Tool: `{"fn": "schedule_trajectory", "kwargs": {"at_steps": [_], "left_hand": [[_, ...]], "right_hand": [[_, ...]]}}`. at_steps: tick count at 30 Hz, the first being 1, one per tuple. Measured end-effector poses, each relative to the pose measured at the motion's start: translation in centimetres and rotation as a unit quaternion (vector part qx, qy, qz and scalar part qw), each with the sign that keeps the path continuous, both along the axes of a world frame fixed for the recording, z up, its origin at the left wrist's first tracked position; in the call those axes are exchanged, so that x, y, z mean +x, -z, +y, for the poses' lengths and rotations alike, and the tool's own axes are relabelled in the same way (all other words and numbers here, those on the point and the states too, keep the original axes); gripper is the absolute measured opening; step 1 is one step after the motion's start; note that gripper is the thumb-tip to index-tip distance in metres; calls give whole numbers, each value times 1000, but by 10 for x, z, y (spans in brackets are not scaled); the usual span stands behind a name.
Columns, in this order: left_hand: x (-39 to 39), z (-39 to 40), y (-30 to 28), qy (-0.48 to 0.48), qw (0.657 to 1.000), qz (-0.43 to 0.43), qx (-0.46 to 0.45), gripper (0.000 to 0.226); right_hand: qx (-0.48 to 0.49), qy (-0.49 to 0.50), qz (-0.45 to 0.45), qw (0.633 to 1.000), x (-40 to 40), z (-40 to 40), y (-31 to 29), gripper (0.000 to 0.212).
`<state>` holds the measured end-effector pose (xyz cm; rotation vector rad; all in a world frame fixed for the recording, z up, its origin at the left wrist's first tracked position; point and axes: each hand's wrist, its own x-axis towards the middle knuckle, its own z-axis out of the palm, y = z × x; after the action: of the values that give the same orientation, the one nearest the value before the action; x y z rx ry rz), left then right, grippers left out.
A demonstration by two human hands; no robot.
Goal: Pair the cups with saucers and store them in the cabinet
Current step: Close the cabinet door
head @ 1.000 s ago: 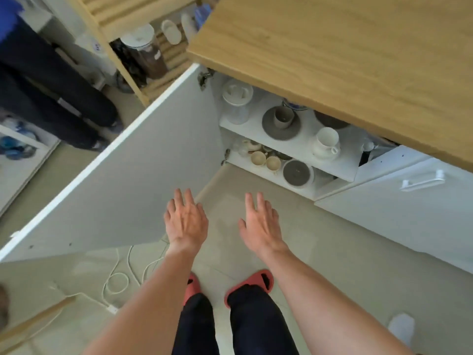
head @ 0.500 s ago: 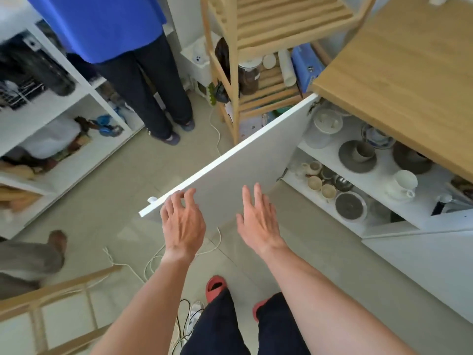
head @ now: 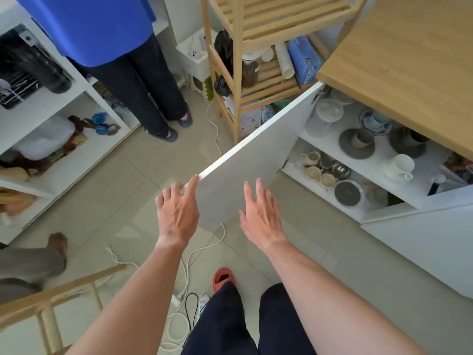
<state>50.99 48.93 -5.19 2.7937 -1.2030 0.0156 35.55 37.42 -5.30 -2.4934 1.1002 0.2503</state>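
Observation:
The white cabinet door (head: 258, 160) stands open. On the upper shelf (head: 384, 162) sit a grey cup on a grey saucer (head: 357, 143), a blue-patterned cup and saucer (head: 375, 122), a dark cup on a saucer (head: 409, 143) and a white cup on a white saucer (head: 399, 166). Several small cream cups (head: 316, 170) and a grey saucer (head: 348, 193) are on the lower shelf. My left hand (head: 178, 206) is open, its fingertips touching the door's outer corner. My right hand (head: 261, 211) is open in front of the door face, holding nothing.
A wooden countertop (head: 409, 60) overhangs the cabinet. A wooden slatted rack (head: 256, 60) stands behind the door. A person in a blue top (head: 102, 34) stands at the back left by white shelving (head: 51, 139). White cables (head: 179, 316) lie on the floor near my feet.
My view has swung left and back from the cabinet. My left hand has reached the door's outer corner; my right hand stays open beside it.

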Motion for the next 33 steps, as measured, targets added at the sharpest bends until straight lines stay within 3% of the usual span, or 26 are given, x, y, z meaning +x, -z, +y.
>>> {"fn": "schedule_trajectory", "kwargs": {"at_steps": [3,8,12,17,23,28,33], "left_hand": [[3,3,-7,82,997,1,8,46],[-12,-9,-8,212,969,124,15,43],[-52,-29,-2,303,936,173,-38,34],[-109,-56,7,427,893,89,-116,25],[-178,-110,14,510,840,124,-139,32],[-246,-153,14,517,841,101,-128,33],[-301,-205,4,521,849,57,-60,39]], "right_hand": [[0,27,-4,1000,-16,2,1,75],[16,92,0,996,-58,6,7,74],[25,150,8,988,-103,5,10,71],[18,226,22,974,-166,-9,7,70],[9,305,30,952,-239,-43,-5,70],[-6,349,31,937,-299,-75,-15,68],[-30,386,16,922,-349,-109,-22,62]]}}
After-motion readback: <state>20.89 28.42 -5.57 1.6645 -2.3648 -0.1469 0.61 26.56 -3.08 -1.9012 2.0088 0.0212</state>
